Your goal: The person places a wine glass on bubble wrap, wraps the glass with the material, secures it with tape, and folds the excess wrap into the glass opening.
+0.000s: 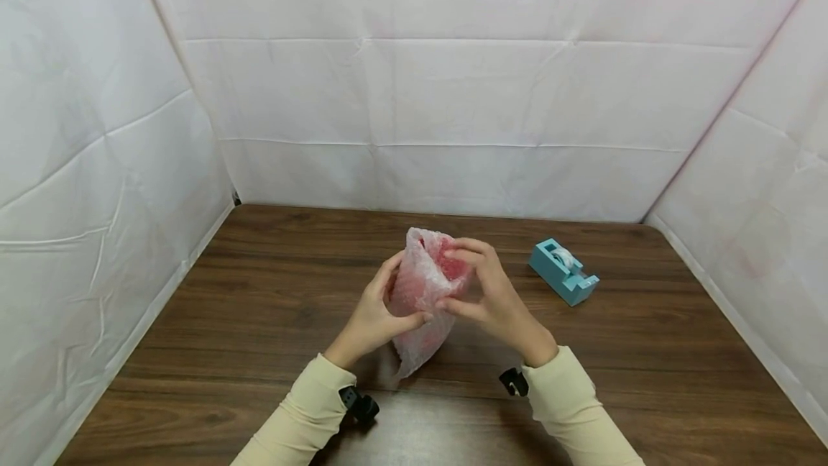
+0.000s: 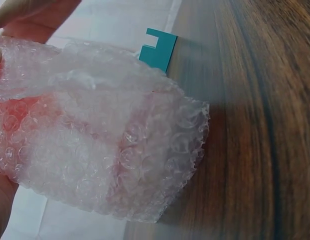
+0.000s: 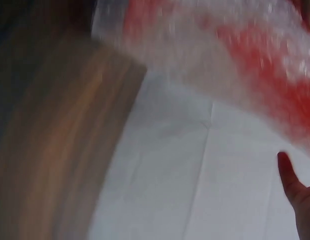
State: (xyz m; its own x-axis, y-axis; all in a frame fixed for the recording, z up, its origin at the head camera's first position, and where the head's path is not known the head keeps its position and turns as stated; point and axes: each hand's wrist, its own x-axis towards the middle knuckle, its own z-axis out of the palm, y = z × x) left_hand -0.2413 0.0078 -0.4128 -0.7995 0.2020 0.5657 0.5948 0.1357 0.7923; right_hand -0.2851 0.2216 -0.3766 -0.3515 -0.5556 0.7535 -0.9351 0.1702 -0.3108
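A red object wrapped in bubble wrap (image 1: 420, 286) is held between both hands above the table; the wrap hides the object's kind. The left hand (image 1: 382, 311) grips its left side, thumb across the front and fingers behind. On the other side, the right hand (image 1: 494, 300) holds the wrap near its upper right edge, with curled fingers on top and the thumb at the front. In the left wrist view, a loose end of the bubble wrap (image 2: 180, 145) sticks out below the object. The right wrist view is blurred; part of the right hand (image 3: 300, 195) shows beneath the wrap.
A blue tape dispenser (image 1: 563, 272) with a roll of clear tape stands on the table to the right of the hands. The dark wooden table (image 1: 259, 293) is bounded by white cloth walls (image 1: 453, 92) at the back and both sides.
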